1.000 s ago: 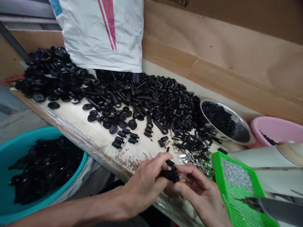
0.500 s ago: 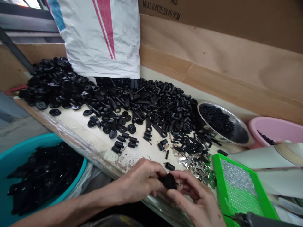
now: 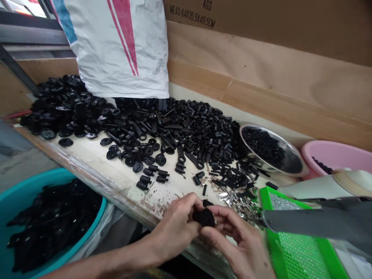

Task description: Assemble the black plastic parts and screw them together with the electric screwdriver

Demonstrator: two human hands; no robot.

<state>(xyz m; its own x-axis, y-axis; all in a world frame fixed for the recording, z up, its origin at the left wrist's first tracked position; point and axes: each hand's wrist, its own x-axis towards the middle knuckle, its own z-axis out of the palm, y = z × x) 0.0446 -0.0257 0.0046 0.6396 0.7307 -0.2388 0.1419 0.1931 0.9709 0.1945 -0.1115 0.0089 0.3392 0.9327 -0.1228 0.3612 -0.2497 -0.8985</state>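
Note:
At the table's front edge, a small black round plastic part (image 3: 205,217) is held between my two hands. My left hand (image 3: 178,221) grips it from the left with fingers curled round it. From the right, the thumb and fingers of my right hand (image 3: 236,236) close on its other side. The fingers hide part of it, so its exact kind cannot be told. Just beyond the fingertips lies a black cylinder (image 3: 207,203), with a small black spring (image 3: 205,190) farther back. Several black cylinders with pins (image 3: 151,174) lie to the left.
Heaps of black discs (image 3: 66,104), levers (image 3: 157,124) and short tubes (image 3: 212,131) cover the back. Small metal clips (image 3: 238,201) lie beside a green tray (image 3: 266,232). A dark grey elongated tool (image 3: 314,221) crosses the tray. Around stand a steel bowl (image 3: 295,164), pink basin (image 3: 334,149) and teal tub (image 3: 101,209).
The dark grey tool at the right has moved up and now lies across the green tray's view. Both hands still hold the black part, slightly turned. The camera view has shifted a little.

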